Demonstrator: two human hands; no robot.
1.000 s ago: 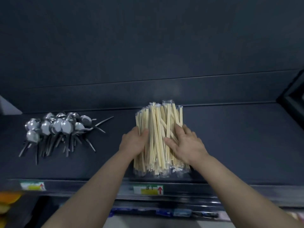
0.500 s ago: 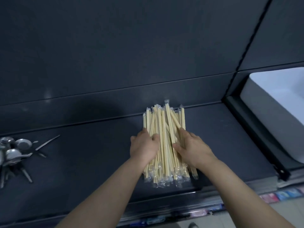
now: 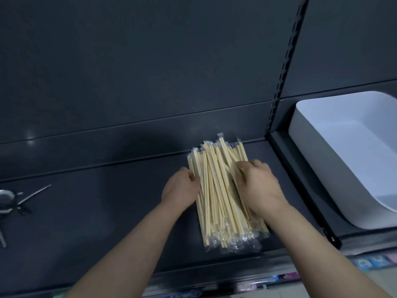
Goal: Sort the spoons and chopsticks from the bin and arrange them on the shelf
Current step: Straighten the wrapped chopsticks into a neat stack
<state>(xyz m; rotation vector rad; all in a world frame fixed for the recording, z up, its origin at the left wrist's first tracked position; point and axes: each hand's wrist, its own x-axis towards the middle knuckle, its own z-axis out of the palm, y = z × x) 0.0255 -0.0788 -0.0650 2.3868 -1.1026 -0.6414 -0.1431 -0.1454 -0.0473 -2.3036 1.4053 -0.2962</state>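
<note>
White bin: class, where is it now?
Head view, far right: the white bin sits on the adjoining shelf bay, right of the chopstick pile.

We note bare shelf between the spoons at far left and the chopsticks pile: open passage. Right of the pile, a narrow strip, then a raised dark rail and the white bin block. Back panel closes the rear.

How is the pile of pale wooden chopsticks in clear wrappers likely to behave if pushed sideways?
The loose, crossed chopstick pile would probably splay rather than shift as one. Its glossy wrappers likely slide easily on the smooth dark shelf. Each thin stick looks stiff and light.
</note>
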